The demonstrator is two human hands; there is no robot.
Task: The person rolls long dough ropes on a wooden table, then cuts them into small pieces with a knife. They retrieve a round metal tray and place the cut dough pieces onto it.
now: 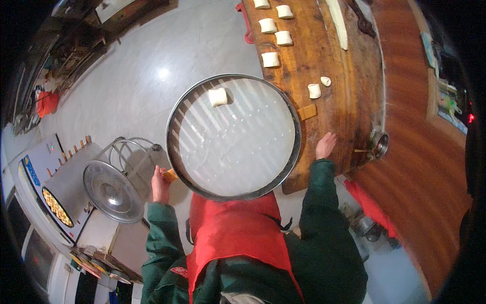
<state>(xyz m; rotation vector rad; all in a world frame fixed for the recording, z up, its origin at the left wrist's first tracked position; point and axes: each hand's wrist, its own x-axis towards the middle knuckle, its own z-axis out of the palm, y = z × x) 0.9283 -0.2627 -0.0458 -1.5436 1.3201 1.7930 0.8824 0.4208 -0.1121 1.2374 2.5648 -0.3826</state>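
A large round metal pan with a pale lining is in front of me, its right rim over the wooden board. One white dough piece sits inside, near the far rim. My left hand grips the wooden handle at the pan's left side. My right hand is over the board, right of the pan, with nothing seen in it. A second wooden handle lies above that hand, and beyond it are a dough piece and a smaller lump. Several dough pieces line the board's far left edge.
A long dough strip lies at the board's far end. A metal bowl with a brush or stick stands at its right edge. On the left are a round metal stool and a white appliance bearing a food picture.
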